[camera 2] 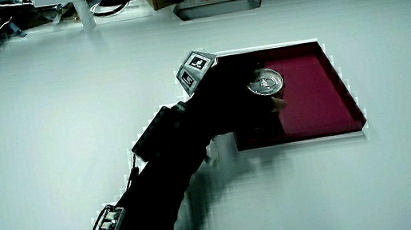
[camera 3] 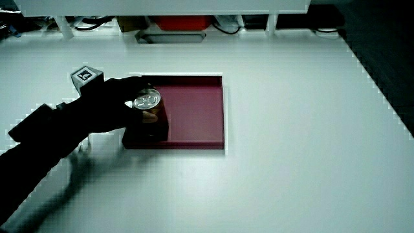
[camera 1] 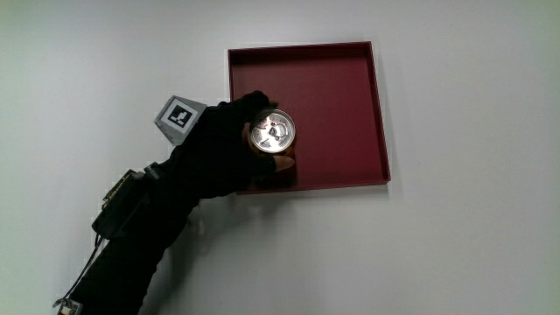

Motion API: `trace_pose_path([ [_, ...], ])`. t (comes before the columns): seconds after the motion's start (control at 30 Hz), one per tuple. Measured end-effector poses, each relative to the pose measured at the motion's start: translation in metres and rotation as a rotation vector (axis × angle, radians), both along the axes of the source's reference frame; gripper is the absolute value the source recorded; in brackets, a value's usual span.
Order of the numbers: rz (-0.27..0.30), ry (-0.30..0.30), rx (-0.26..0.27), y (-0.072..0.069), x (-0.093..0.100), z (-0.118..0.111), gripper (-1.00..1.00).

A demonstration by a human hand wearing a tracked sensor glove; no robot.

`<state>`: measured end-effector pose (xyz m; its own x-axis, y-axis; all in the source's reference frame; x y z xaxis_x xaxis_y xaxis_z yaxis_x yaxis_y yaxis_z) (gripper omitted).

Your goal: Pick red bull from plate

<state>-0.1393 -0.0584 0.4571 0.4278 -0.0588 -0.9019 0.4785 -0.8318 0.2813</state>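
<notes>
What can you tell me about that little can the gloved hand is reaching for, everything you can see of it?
The small metal drink can stands upright in the square dark red tray, near the tray's edge that is closest to the forearm. From above, its round silver lid shows, shiny, with the pull tab flat, so it looks unopened. Its side is mostly hidden, so no label can be read. The black-gloved hand wraps around its side, fingers curled against it. In a side view the can looks to rest on the tray floor.

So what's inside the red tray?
Only the can, standing upright in the tray with the hand wrapped around it. The tray floor beneath the can and hand is hidden.
</notes>
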Motion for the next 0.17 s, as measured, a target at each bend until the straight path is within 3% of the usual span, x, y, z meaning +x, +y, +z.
trace_pose_path([
  [0.17,-0.016,0.003,-0.016,0.004,-0.006,-0.020,1.00],
])
